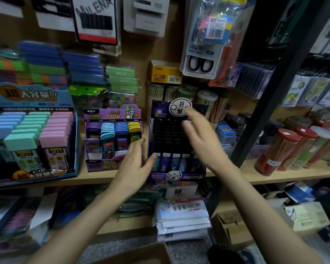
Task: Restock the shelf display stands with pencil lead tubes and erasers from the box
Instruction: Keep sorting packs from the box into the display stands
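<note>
Left hand [135, 164]: fingers spread and straight, holding nothing; the thumb is at the front left corner of the constellation display stand [191, 177], contact unclear.
Right hand [200, 138]: motion-blurred, fingers extended, empty, in front of the stand's right side and covering part of it.
Stand contents: one front row of pencil lead tubes [174, 162]; the black rows behind are too dark to tell filled from empty.
Ultraman stand [112, 117]: just left, on the same shelf [274, 177]; holds purple, light blue, blue and yellow columns of cases.
Blue stand [27, 96]: at the shelf's left end, cut off by the frame; holds three pastel-capped columns.
Cardboard box [141, 254]: at the bottom edge, cropped, contents hidden.
</note>
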Demonstrator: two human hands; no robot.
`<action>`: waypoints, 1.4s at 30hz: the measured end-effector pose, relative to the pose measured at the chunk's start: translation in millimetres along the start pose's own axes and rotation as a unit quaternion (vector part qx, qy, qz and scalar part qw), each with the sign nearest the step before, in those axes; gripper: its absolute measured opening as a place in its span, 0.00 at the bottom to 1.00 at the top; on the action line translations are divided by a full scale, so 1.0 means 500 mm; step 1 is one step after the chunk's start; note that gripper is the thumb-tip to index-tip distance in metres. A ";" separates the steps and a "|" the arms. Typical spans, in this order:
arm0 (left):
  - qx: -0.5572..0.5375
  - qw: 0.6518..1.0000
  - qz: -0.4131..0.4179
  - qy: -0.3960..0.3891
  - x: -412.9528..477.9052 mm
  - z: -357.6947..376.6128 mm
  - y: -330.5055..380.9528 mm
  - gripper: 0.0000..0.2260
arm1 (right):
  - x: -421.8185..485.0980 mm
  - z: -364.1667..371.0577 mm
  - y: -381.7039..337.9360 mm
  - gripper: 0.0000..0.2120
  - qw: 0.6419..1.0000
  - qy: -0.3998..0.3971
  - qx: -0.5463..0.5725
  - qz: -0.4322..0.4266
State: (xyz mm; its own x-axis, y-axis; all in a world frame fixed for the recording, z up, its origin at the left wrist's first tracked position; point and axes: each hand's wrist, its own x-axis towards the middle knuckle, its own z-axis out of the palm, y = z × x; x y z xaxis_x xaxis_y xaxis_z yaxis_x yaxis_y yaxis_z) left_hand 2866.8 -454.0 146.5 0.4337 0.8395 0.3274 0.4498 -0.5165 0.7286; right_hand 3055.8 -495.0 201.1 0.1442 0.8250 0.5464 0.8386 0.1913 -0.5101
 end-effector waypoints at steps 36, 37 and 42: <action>0.076 0.988 -0.088 0.098 -0.011 0.071 -0.008 0.10 | -0.163 0.064 0.076 0.15 0.968 0.020 -0.102 0.229; 0.080 0.988 -0.089 0.100 -0.009 0.072 -0.009 0.10 | -0.163 0.064 0.077 0.15 0.966 0.033 -0.100 0.235; 0.103 0.986 -0.084 0.100 -0.002 0.072 -0.013 0.10 | -0.166 0.068 0.083 0.17 0.958 0.038 -0.223 0.176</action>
State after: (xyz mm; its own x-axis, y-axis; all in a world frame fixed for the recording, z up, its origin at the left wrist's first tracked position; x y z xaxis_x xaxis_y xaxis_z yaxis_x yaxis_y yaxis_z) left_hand 2891.4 -457.7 119.8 0.1864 0.9223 0.3385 0.6598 -0.3728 0.6524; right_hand 3060.7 -537.3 112.1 0.4832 0.7521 0.4481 0.8694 -0.3516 -0.3473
